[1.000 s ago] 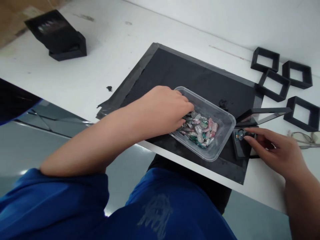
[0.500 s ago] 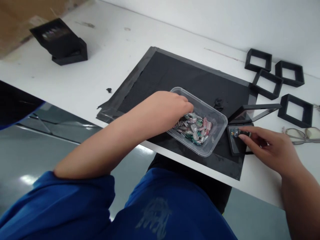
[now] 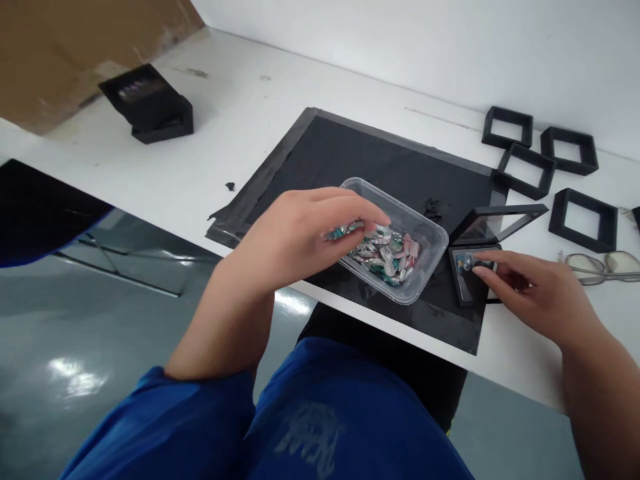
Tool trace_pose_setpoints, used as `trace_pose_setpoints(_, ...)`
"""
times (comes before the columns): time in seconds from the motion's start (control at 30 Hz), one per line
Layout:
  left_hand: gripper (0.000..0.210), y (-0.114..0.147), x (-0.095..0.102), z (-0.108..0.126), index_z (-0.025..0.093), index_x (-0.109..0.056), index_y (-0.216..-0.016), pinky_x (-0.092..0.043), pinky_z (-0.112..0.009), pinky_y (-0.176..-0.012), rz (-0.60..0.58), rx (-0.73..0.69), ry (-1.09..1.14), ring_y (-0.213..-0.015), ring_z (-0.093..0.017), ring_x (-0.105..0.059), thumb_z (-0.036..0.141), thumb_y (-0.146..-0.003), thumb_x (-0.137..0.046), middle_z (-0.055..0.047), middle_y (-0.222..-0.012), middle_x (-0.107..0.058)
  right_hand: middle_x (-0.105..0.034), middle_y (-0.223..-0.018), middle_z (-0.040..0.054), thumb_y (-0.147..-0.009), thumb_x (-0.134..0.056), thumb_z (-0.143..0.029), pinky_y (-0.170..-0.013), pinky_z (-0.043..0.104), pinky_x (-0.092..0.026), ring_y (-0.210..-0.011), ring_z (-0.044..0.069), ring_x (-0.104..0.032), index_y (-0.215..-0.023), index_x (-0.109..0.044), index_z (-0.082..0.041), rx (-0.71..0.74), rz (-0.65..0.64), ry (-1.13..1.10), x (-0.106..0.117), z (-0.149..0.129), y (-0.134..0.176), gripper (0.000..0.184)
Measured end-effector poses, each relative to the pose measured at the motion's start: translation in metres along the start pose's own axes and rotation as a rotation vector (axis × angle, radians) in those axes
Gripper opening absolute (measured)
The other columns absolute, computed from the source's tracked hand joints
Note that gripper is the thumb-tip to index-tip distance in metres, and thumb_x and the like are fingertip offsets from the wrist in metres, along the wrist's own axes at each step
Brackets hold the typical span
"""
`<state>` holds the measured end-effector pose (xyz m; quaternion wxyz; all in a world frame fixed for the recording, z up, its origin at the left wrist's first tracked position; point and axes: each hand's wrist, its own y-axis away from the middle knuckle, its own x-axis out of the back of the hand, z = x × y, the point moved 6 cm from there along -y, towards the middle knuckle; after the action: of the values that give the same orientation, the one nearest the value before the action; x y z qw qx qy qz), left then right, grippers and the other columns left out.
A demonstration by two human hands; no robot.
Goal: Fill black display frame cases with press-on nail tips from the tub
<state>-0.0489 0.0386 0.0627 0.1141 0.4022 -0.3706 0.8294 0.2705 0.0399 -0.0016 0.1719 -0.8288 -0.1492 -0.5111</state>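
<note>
My left hand (image 3: 315, 230) is over the left side of a clear plastic tub (image 3: 425, 280), fingers curled toward the thumb. Shiny teal pieces (image 3: 343, 231), seemingly held, show between them. In the tub lies a heap of small glossy pieces (image 3: 387, 257) in green, pink and silver, looking like false nails. My right hand (image 3: 535, 283) pinches a small clear, shiny piece (image 3: 468, 262) over the tray of a small black case (image 3: 465, 290). The windowed lid (image 3: 500, 223) of this case stands raised. The fingers partly hide the tray.
Under the tub lies a black mat (image 3: 365, 147) on the white table (image 3: 240, 127). Several black square frames (image 3: 584, 220) lie at the right, near eyeglasses (image 3: 595, 268). Another black case (image 3: 155, 107) stands open at the far left, beside cardboard (image 3: 75, 53).
My left hand has lifted and turned from reaching into the tub, and teal pieces now show between its fingers. My right hand keeps its pinch at the case. The view has shifted slightly.
</note>
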Motion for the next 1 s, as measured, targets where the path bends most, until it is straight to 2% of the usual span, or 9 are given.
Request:
trace_pose_setpoints(0.17, 0.016, 0.005, 0.0, 0.006, 0.026, -0.078, -0.108, -0.069, -0.024, -0.08, 0.221, -0.052, 0.035, -0.088, -0.014, -0.082, 0.015, -0.096, -0.074, 0.002, -0.099, -0.085, -0.06, -0.056, -0.0017, -0.102, -0.062, -0.058, -0.044, 0.031, -0.038, -0.046, 0.016, -0.053, -0.113, -0.082, -0.028, 0.008, 0.032, 0.022, 0.002, 0.0, -0.002, 0.038)
trace_pose_setpoints(0.33, 0.027, 0.014, -0.011, 0.004, 0.027, -0.079, -0.109, -0.074, -0.028, -0.081, 0.474, 0.12, 0.273, -0.087, -0.016, -0.083, 0.017, -0.086, -0.088, 0.003, -0.098, -0.084, -0.058, -0.056, -0.0025, -0.102, -0.063, -0.057, -0.043, 0.029, -0.038, -0.046, 0.015, -0.052, -0.114, -0.082, -0.027, 0.001, 0.029, 0.016, 0.002, 0.004, -0.001, 0.038)
trace_pose_setpoints(0.43, 0.037, 0.019, -0.016, 0.008, 0.031, -0.078, -0.113, -0.075, -0.03, -0.077, 0.598, 0.151, 0.405, -0.083, -0.016, -0.083, 0.015, -0.082, -0.092, 0.005, -0.093, -0.082, -0.059, -0.058, -0.0024, -0.102, -0.061, -0.058, -0.043, 0.029, -0.039, -0.047, 0.015, -0.053, -0.115, -0.082, -0.028, 0.002, 0.037, 0.025, 0.002, 0.004, 0.0, 0.039)
trace_pose_setpoints(0.57, 0.041, 0.022, -0.022, 0.009, 0.033, -0.078, -0.119, -0.076, -0.033, -0.077, 0.613, 0.17, 0.568, -0.084, -0.018, -0.084, 0.022, -0.084, -0.093, 0.005, -0.092, -0.084, -0.06, -0.059, -0.0022, -0.104, -0.058, -0.059, -0.043, 0.029, -0.039, -0.047, 0.015, -0.053, -0.114, -0.082, -0.029, 0.021, 0.038, 0.046, 0.001, 0.002, 0.0, 0.04)
trace_pose_setpoints(0.7, 0.036, 0.026, -0.024, 0.007, 0.036, -0.076, -0.124, -0.075, -0.034, -0.076, 0.609, 0.213, 0.53, -0.085, -0.019, -0.084, 0.03, -0.09, -0.089, 0.005, -0.097, -0.085, -0.059, -0.057, -0.0018, -0.104, -0.059, -0.057, -0.042, 0.029, -0.038, -0.046, 0.015, -0.053, -0.113, -0.082, -0.028, 0.046, 0.044, 0.054, 0.001, -0.001, -0.001, 0.038)
trace_pose_setpoints(0.83, 0.035, 0.028, -0.026, 0.0, 0.033, -0.079, -0.118, -0.074, -0.028, -0.076, 0.652, 0.24, 0.609, -0.081, -0.016, -0.083, 0.031, -0.086, -0.092, 0.006, -0.093, -0.086, -0.062, -0.061, -0.0009, -0.105, -0.058, -0.055, -0.044, 0.03, -0.042, -0.049, 0.016, -0.055, -0.114, -0.081, -0.028, 0.06, 0.063, 0.053, 0.003, -0.002, 0.0, 0.037)
trace_pose_setpoints(1.0, 0.038, 0.029, -0.025, -0.012, 0.03, -0.078, -0.113, -0.069, -0.021, -0.068, 0.726, 0.265, 0.736, -0.081, -0.015, -0.083, 0.024, -0.08, -0.096, 0.005, -0.086, -0.083, -0.064, -0.063, -0.001, -0.106, -0.059, -0.054, -0.044, 0.029, -0.043, -0.05, 0.015, -0.058, -0.116, -0.081, -0.027, 0.083, 0.068, 0.063, 0.002, -0.001, 0.002, 0.037)
